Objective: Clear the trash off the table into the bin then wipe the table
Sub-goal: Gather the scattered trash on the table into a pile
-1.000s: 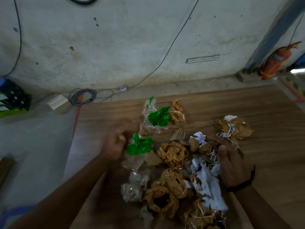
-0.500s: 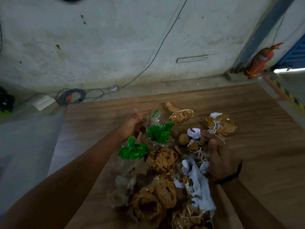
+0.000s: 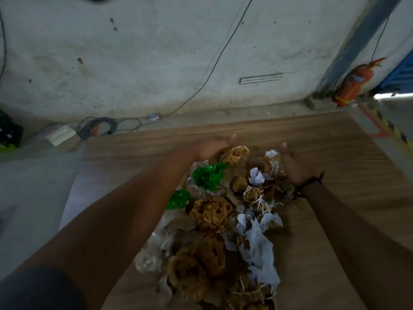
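Left hand (image 3: 212, 147), fingers straight, touches the trash (image 3: 211, 214) heap at its 11 o'clock edge. Right hand (image 3: 293, 166), also flat, lies against its 1 o'clock side. The heap lies mid-table (image 3: 348, 151), stretching toward 6 o'clock.

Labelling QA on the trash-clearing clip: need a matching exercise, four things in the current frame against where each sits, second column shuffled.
Things
1. left hand
2. right hand
3. larger green wrapper
4. fire extinguisher

Places
A. against the wall, beyond the table
B. at the right side of the trash pile, fingers straight
C. lying crumpled within the pile
D. at the pile's far end, on its left, fingers straight

Pairs: 1-D, 2-B, 3-C, 4-A
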`<state>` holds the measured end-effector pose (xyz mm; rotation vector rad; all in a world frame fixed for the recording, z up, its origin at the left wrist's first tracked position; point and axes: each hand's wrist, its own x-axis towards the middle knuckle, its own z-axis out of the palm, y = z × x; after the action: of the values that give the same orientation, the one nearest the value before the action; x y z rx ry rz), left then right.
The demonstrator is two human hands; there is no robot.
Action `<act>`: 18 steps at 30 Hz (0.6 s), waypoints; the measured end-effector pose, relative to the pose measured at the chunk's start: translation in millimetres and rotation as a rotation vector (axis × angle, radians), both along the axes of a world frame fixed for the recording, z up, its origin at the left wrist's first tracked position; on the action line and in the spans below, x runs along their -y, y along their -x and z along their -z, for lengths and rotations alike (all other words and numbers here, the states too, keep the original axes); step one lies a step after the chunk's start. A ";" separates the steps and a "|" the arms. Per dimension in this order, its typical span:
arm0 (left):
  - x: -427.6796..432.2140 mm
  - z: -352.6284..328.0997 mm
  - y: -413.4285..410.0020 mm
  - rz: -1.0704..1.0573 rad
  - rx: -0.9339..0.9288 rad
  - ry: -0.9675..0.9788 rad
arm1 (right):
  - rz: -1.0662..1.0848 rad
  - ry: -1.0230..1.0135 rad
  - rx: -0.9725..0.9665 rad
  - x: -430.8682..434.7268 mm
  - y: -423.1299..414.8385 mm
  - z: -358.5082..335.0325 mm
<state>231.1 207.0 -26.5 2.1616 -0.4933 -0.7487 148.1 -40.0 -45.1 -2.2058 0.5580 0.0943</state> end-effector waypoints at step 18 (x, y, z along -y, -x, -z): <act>-113.7 10.9 176.4 -0.907 0.615 0.109 | -0.449 -0.087 -0.013 -26.3 -32.8 -2.1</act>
<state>54.7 320.7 -37.5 2.1650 0.1783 0.4346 180.9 -13.7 -43.0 -2.2088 0.0548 0.3617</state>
